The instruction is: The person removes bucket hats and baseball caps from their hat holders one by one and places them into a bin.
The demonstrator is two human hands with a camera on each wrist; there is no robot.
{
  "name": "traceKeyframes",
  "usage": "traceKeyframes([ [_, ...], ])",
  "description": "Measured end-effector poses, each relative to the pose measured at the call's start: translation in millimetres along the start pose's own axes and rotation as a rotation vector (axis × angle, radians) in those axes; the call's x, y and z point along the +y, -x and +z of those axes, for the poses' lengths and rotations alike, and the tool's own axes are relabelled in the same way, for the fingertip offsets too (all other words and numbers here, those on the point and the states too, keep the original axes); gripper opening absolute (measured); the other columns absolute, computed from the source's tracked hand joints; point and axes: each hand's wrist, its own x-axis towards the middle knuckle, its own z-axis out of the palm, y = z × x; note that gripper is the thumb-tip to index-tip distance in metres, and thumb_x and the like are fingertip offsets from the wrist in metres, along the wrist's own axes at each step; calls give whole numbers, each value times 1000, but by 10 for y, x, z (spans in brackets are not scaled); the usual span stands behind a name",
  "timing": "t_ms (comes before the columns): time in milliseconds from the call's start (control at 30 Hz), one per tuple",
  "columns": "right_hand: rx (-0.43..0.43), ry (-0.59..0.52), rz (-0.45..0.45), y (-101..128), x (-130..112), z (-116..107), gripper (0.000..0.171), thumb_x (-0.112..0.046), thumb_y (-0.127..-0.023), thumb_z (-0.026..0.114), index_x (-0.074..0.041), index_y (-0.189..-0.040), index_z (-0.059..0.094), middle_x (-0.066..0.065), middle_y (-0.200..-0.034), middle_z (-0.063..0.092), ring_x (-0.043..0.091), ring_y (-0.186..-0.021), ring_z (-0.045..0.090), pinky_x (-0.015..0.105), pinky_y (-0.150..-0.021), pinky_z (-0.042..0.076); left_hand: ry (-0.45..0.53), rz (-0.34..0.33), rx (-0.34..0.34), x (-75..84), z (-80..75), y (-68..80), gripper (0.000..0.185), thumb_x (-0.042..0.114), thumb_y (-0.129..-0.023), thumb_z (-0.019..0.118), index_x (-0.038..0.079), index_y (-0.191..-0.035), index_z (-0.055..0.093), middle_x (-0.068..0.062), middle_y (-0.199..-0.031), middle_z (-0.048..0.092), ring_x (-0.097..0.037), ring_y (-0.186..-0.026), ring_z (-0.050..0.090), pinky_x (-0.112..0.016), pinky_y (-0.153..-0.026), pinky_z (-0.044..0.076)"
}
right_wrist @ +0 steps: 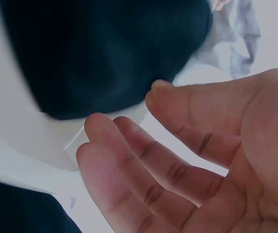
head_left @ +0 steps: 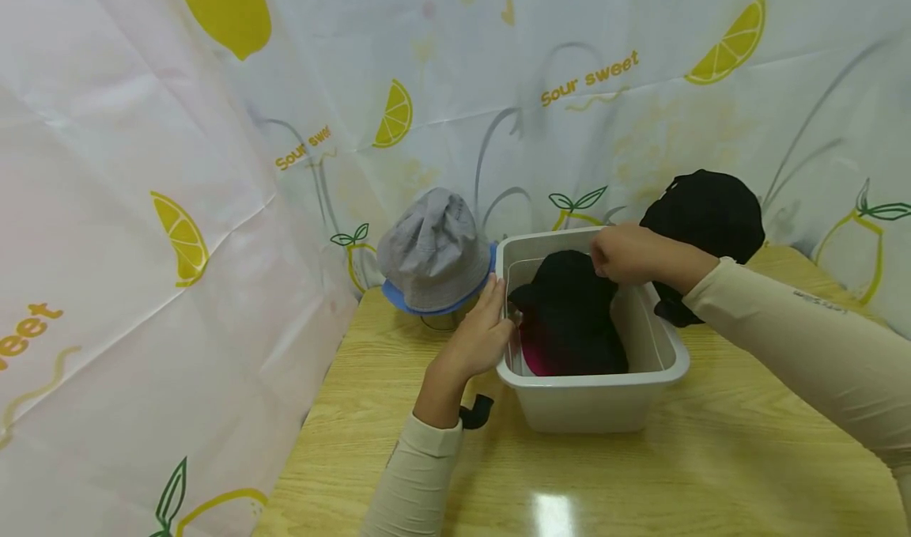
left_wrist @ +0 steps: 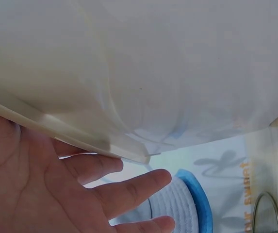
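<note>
A black cap [head_left: 569, 308] lies inside the white plastic bin [head_left: 594, 402], with a magenta patch showing at its lower left. My right hand [head_left: 636, 254] is over the bin's far right side, beside the cap. In the right wrist view the thumb tip is at the edge of the black cap [right_wrist: 114, 53], while the loosely bent fingers [right_wrist: 102, 170] stay apart from the thumb. My left hand [head_left: 478, 335] rests along the bin's left rim, and the left wrist view shows its extended fingers [left_wrist: 131, 194] outside, below the rim.
A grey bucket hat [head_left: 434, 244] with a blue brim sits on a wire stand left of the bin. Another black cap [head_left: 704, 213] stands to the right. A small black piece [head_left: 477, 412] is by my left wrist. Lemon-print cloth [head_left: 455, 62] hangs behind the wooden table [head_left: 569, 482].
</note>
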Motion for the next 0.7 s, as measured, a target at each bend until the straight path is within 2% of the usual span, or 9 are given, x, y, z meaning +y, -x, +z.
traceKeyframes([
  [133, -15, -2, 10, -19, -54, -6, 11, -14, -97, 69, -5, -100, 73, 7, -91, 70, 23, -80, 64, 41, -70, 55, 2, 1, -6, -8, 3, 4, 75, 28, -99, 37, 13, -168, 8, 3, -174, -9, -24, -161, 1, -50, -129, 13],
  [267, -46, -19, 17, -39, -109, -3, 23, -15, -97, 70, -4, -116, 73, 14, -111, 73, 30, -99, 69, 47, -83, 58, 7, -2, -11, -8, 0, 8, 75, 28, -100, 36, 12, -167, 8, 4, -174, -9, -23, -161, 0, -50, -129, 12],
  [400, -74, -21, 8, -53, -171, 3, 35, -16, -96, 72, -5, -129, 69, 19, -127, 70, 36, -115, 66, 53, -93, 55, 5, -6, -13, 3, -6, 9, 76, 28, -99, 37, 13, -168, 8, 4, -174, -9, -23, -161, 1, -50, -129, 13],
  [533, -96, 6, -34, -69, -239, 19, 45, -17, -94, 75, -3, -136, 66, 21, -131, 69, 38, -120, 65, 55, -98, 53, 4, -8, -12, 7, -12, 7, 76, 28, -99, 36, 13, -168, 7, 3, -174, -9, -23, -161, 1, -50, -129, 13],
  [700, -143, 46, -43, -125, -308, 81, 53, -21, -92, 77, -4, -141, 62, 21, -137, 65, 41, -127, 60, 57, -106, 48, 10, -8, -16, 5, -11, 3, 75, 28, -100, 36, 12, -168, 7, 2, -175, -8, -23, -161, 1, -51, -129, 13],
])
